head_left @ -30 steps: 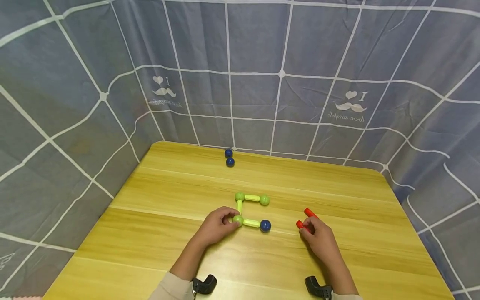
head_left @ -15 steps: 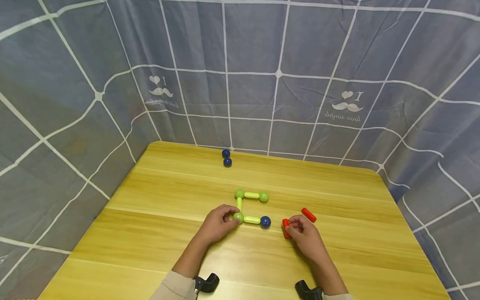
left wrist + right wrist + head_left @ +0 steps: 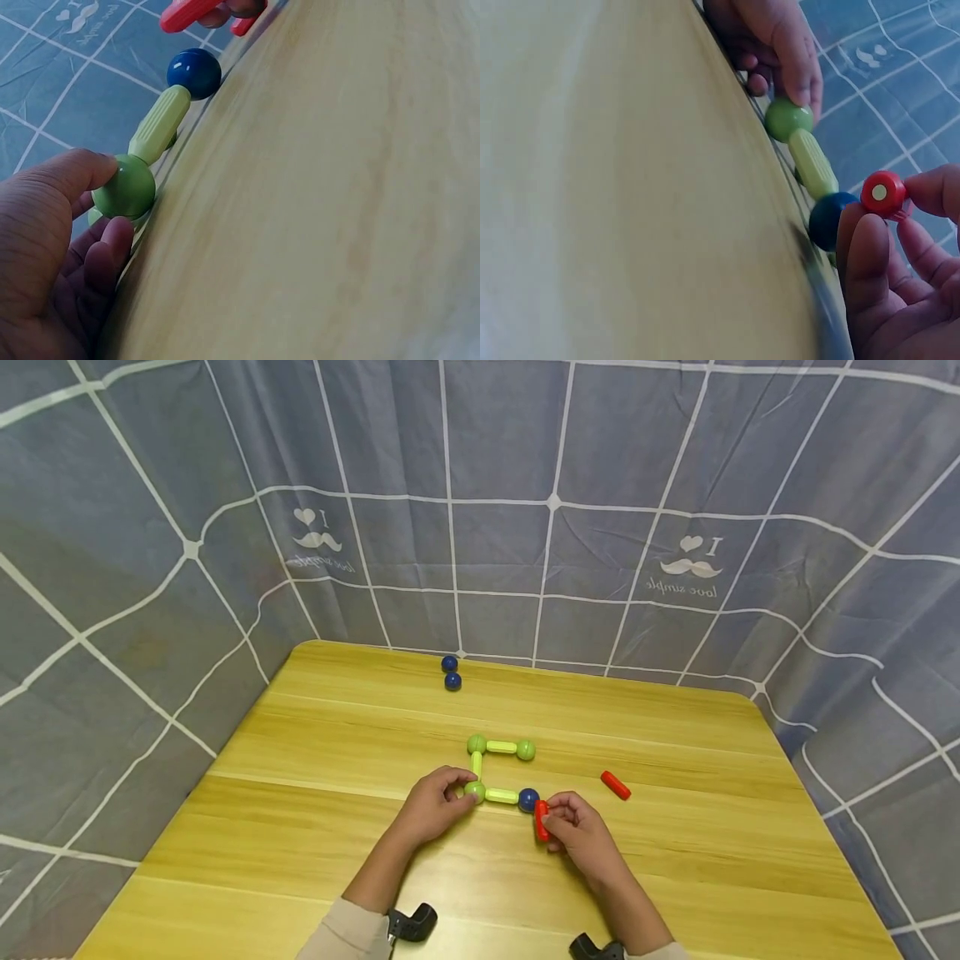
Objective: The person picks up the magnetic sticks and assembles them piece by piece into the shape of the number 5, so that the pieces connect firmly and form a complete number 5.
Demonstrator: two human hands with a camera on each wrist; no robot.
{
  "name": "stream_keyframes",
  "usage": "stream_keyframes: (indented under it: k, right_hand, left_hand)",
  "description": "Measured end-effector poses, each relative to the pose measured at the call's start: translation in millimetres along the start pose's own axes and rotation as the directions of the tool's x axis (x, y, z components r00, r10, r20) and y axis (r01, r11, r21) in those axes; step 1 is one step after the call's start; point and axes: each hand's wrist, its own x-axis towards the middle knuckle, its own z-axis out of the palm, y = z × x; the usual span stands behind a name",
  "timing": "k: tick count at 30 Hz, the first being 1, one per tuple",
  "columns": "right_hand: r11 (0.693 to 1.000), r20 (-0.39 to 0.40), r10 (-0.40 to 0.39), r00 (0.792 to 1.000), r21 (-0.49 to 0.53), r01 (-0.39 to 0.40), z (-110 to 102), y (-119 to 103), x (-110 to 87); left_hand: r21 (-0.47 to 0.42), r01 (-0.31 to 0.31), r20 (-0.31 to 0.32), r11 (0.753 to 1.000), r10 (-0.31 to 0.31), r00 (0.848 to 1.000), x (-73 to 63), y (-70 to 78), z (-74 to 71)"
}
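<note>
My left hand (image 3: 437,806) pinches the near green ball (image 3: 126,187) of a linked set of balls and rods on the table. A yellow-green rod (image 3: 502,796) runs from that ball to a blue ball (image 3: 528,800). Another rod (image 3: 476,766) leads back to a far green ball (image 3: 477,744), and a third rod (image 3: 501,747) joins it to one more green ball (image 3: 526,750). Between thumb and fingers my right hand (image 3: 585,835) holds a red rod (image 3: 542,821), right beside the blue ball. A pale round spot shows on the rod's end in the right wrist view.
A second red rod (image 3: 616,785) lies on the wooden table (image 3: 360,727) to the right. Two loose blue balls (image 3: 452,682) sit near the back edge. A grey-blue checked curtain (image 3: 502,552) hangs behind and at both sides.
My right hand has moved left with one red rod, up to the blue ball, leaving the other red rod lying on the table. The left hand keeps its hold on the green ball.
</note>
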Motion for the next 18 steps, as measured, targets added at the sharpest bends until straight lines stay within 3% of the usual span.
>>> stream_keyframes:
  k: [8,18]
  right_hand:
    - [1.0,0.083,-0.007,0.997,0.009,0.006,7.7,5.8,0.0]
    - [1.0,0.062,0.002,0.998,-0.024,0.0,13.4,6.0,0.4]
  left_hand:
    - [0.015,0.005,0.002,1.0,-0.005,1.0,0.2,0.7,0.5]
    - [0.02,0.021,0.003,1.0,-0.021,1.0,0.7,0.5,0.7]
